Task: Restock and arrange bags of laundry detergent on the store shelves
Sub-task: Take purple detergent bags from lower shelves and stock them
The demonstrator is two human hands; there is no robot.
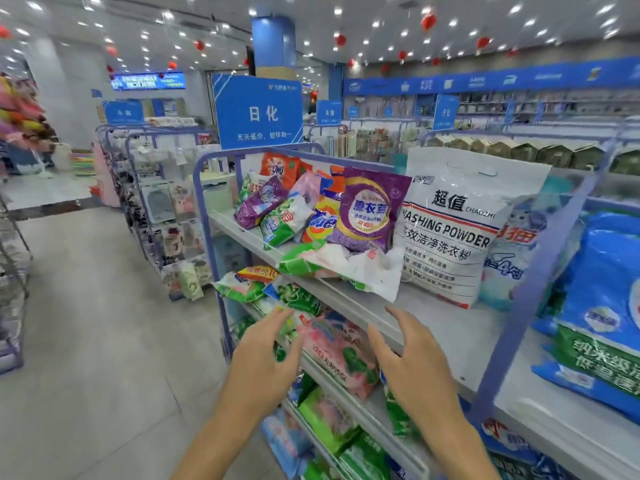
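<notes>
My left hand [265,355] and my right hand [414,362] are both raised with fingers spread, holding nothing. Between them, on the second shelf, lies a pink and green detergent bag [341,351]. Above it a green and white bag [343,268] lies flat and overhangs the front edge of the top shelf [433,327]. Behind that, several small bags lean together, among them a purple one [369,211] and an orange one [320,221]. A large white washing powder bag [457,226] stands upright to the right.
A big blue bag [602,306] stands at the far right of the top shelf. More green bags [329,420] fill the lower shelves. A blue sign [258,110] tops the rack's end. The aisle floor [104,341] lies to the left, with other racks [156,202] beyond.
</notes>
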